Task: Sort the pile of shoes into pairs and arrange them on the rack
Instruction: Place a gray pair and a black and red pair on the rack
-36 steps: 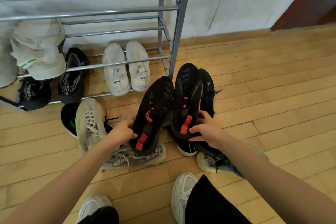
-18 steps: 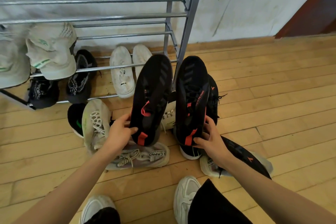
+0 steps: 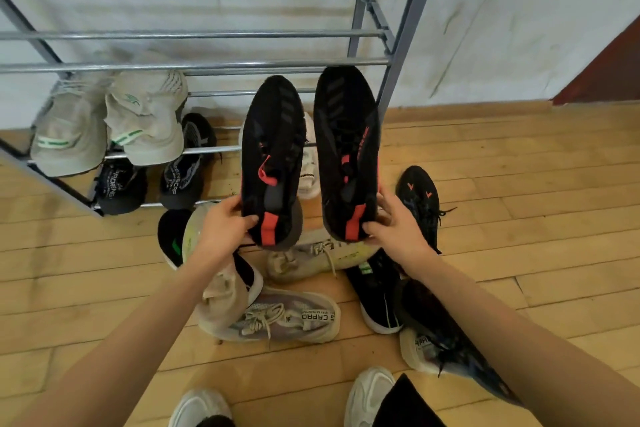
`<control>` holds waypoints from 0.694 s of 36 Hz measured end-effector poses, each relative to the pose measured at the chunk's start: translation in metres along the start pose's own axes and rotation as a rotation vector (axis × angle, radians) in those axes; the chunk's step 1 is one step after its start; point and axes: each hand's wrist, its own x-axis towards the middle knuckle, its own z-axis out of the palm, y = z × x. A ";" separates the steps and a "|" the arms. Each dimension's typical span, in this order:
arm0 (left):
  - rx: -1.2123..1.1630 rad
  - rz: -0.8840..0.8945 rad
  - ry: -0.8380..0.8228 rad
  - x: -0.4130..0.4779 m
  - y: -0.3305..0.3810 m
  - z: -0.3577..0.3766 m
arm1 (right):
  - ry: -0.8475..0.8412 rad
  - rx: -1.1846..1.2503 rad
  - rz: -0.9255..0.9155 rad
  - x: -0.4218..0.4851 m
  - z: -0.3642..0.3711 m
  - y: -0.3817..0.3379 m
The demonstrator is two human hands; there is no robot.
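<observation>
My left hand [image 3: 221,227] grips the heel of a black sneaker with red tabs [image 3: 273,156]. Its mate [image 3: 346,149] is held by the heel in my right hand [image 3: 394,229]. Both shoes are raised side by side, toes pointing at the right end of the grey metal rack [image 3: 194,66]. On the rack sit a beige pair with green marks [image 3: 110,121], a black pair [image 3: 156,177] below, and a white pair [image 3: 309,163] mostly hidden behind the held shoes. The pile on the floor holds a grey laced shoe [image 3: 287,317], a pale shoe [image 3: 322,255] and black shoes [image 3: 375,295].
A black shoe with red marks [image 3: 419,198] lies on the wooden floor right of the rack post [image 3: 405,35]. Another black shoe [image 3: 446,343] lies under my right forearm. My own white shoes [image 3: 367,395] are at the bottom edge. A white wall stands behind the rack.
Both hands have lifted the black pair off the pile and carried it up and forward toward the rack's right end. The view has tilted up, showing more rack bars.
</observation>
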 end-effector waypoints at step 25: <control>0.085 0.093 0.113 0.089 0.088 -0.038 | 0.030 0.001 0.104 0.127 0.040 -0.120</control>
